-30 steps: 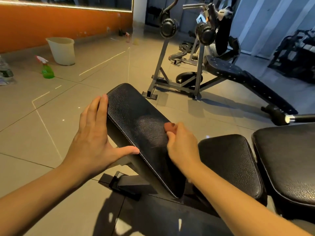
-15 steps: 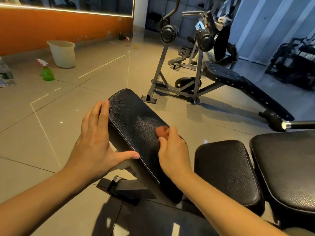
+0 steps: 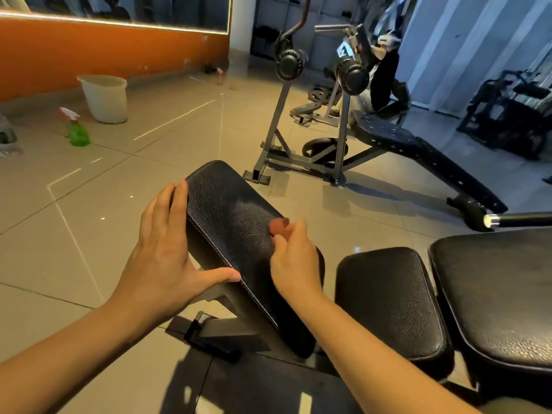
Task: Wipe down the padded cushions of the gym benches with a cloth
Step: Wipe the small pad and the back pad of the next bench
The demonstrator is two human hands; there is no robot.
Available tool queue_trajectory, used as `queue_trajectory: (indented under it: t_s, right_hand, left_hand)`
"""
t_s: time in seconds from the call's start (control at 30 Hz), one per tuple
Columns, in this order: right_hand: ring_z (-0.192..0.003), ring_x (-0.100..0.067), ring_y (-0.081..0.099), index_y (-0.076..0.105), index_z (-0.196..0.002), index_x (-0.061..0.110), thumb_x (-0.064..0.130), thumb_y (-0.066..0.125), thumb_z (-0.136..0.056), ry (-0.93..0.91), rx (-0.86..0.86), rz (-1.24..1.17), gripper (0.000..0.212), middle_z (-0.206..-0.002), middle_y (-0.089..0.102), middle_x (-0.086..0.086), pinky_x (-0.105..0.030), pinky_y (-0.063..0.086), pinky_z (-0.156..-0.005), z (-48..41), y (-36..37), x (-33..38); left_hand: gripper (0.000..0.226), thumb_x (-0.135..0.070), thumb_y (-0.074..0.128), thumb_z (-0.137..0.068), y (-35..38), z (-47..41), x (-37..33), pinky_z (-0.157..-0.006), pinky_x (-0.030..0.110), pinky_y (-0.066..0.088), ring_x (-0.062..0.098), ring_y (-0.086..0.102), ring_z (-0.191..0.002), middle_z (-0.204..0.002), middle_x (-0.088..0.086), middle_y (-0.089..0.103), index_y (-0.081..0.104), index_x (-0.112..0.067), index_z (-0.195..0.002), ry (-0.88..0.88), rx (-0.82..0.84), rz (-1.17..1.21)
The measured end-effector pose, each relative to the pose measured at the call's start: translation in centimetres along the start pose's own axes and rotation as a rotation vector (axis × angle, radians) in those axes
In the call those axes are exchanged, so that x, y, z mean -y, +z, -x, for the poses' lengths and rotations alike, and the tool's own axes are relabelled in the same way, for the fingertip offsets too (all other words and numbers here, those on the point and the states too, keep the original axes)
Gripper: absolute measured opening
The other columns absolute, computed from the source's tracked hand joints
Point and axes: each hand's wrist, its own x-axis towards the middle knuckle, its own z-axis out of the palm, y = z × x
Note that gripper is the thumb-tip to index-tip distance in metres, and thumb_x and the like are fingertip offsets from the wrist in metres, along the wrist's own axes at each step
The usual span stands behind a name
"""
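Observation:
A long black padded cushion slopes away from me in the middle of the head view. My left hand lies flat against its left edge, fingers straight, thumb on the near rim. My right hand rests on the cushion's right side, fingers curled around a small reddish cloth that peeks out above the knuckles. A square black seat pad sits to the right, and a larger black pad lies at the far right.
A sit-up bench on a grey metal frame stands behind. A green spray bottle and a white bucket sit on the tiled floor at left. A chrome-tipped bar juts in from the right.
My right hand with the cloth has slid back and forth slightly across the cushion. The left hand has stayed on the cushion's left edge.

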Motion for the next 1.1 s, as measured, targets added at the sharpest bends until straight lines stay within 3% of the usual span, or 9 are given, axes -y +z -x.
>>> queue_trajectory:
  t_s: [0.13, 0.2, 0.3, 0.37, 0.6, 0.73, 0.8, 1.0, 1.1]
  right_hand:
    - [-0.100, -0.026, 0.060, 0.042, -0.121, 0.021, 0.026, 0.046, -0.107, -0.252, 0.086, -0.092, 0.016, -0.118, 0.062, -0.008, -0.044, 0.050, -0.083, -2.6, 1.5, 4.6]
    - [-0.101, -0.025, 0.060, 0.041, -0.125, 0.019, 0.027, 0.045, -0.108, -0.129, 0.105, -0.057, 0.020, -0.121, 0.062, -0.008, -0.042, 0.050, -0.085, -3.6, 0.2, 1.3]
    - [-0.089, -0.025, 0.059, 0.038, -0.124, 0.010, 0.019, 0.044, -0.107, 0.236, 0.046, 0.092, 0.021, -0.115, 0.063, -0.015, -0.043, 0.051, -0.079, -2.3, -2.1, -4.9]
    - [-0.092, -0.030, 0.060, 0.037, -0.124, 0.007, 0.011, 0.047, -0.102, 0.294, -0.004, 0.161, 0.025, -0.112, 0.062, -0.015, -0.040, 0.048, -0.074, -0.5, -1.9, -5.1]
    - [-0.095, -0.024, 0.060, 0.036, -0.122, 0.020, 0.026, 0.042, -0.108, -0.100, 0.058, -0.025, 0.016, -0.111, 0.059, -0.004, -0.044, 0.053, -0.079, -0.5, 0.6, 2.7]
    - [-0.103, -0.038, 0.063, 0.039, -0.122, 0.012, 0.020, 0.042, -0.106, 0.225, -0.019, 0.070, 0.018, -0.110, 0.062, -0.014, -0.048, 0.051, -0.086, -1.7, -1.5, -3.8]
    - [-0.105, -0.041, 0.061, 0.040, -0.121, 0.008, 0.014, 0.044, -0.105, 0.277, -0.070, 0.098, 0.017, -0.115, 0.062, -0.018, -0.044, 0.048, -0.084, 1.6, -1.6, -4.8]
    - [-0.111, -0.014, 0.057, 0.041, -0.129, 0.024, 0.023, 0.045, -0.106, -0.178, 0.123, 0.022, 0.024, -0.126, 0.056, 0.010, -0.033, 0.046, -0.090, 8.4, -0.6, -1.9]
    - [-0.109, -0.034, 0.061, 0.040, -0.120, 0.016, 0.014, 0.043, -0.104, 0.142, -0.020, 0.065, 0.016, -0.119, 0.062, -0.009, -0.040, 0.045, -0.084, 3.6, -1.7, -5.3]
  left_hand:
    - [0.149, -0.083, 0.069, -0.045, -0.1, -0.1, -0.2, -0.121, 0.051, 0.025, 0.023, 0.008, -0.155, -0.169, 0.001, 0.007, -0.002, -0.024, -0.162, -0.004, 0.004, -0.015]
    - [0.148, -0.083, 0.069, -0.046, -0.2, -0.1, -0.2, -0.122, 0.052, 0.024, 0.024, 0.008, -0.155, -0.169, 0.001, 0.007, -0.002, -0.024, -0.162, -0.003, 0.009, -0.006]
    - [0.148, -0.084, 0.067, -0.046, -0.1, 0.1, -0.2, -0.121, 0.053, 0.023, 0.024, 0.006, -0.156, -0.169, 0.001, 0.005, -0.003, -0.024, -0.162, -0.001, 0.012, -0.005]
    - [0.149, -0.085, 0.066, -0.046, -0.1, 0.0, -0.2, -0.121, 0.054, 0.024, 0.025, 0.006, -0.156, -0.169, 0.002, 0.006, -0.002, -0.022, -0.162, -0.011, 0.004, 0.010]
    - [0.149, -0.086, 0.065, -0.046, -0.2, -0.2, -0.4, -0.122, 0.053, 0.022, 0.025, 0.005, -0.156, -0.170, 0.001, 0.004, -0.004, -0.023, -0.162, -0.013, 0.020, -0.021]
    - [0.148, -0.085, 0.066, -0.047, -0.3, -0.1, -0.4, -0.122, 0.055, 0.024, 0.027, 0.007, -0.155, -0.169, 0.002, 0.005, -0.003, -0.023, -0.162, -0.001, 0.024, -0.007]
    - [0.148, -0.085, 0.066, -0.047, -0.2, -0.1, -0.2, -0.122, 0.057, 0.024, 0.028, 0.008, -0.155, -0.169, 0.003, 0.005, -0.002, -0.022, -0.162, 0.002, 0.018, 0.005]
    - [0.147, -0.085, 0.065, -0.048, -0.2, -0.1, -0.3, -0.121, 0.058, 0.026, 0.031, 0.011, -0.153, -0.168, 0.005, 0.009, 0.001, -0.019, -0.162, 0.007, 0.003, -0.002]
    - [0.146, -0.084, 0.066, -0.048, -0.3, -0.1, -0.2, -0.122, 0.058, 0.024, 0.030, 0.008, -0.155, -0.169, 0.005, 0.007, 0.000, -0.020, -0.162, 0.012, 0.018, -0.004]
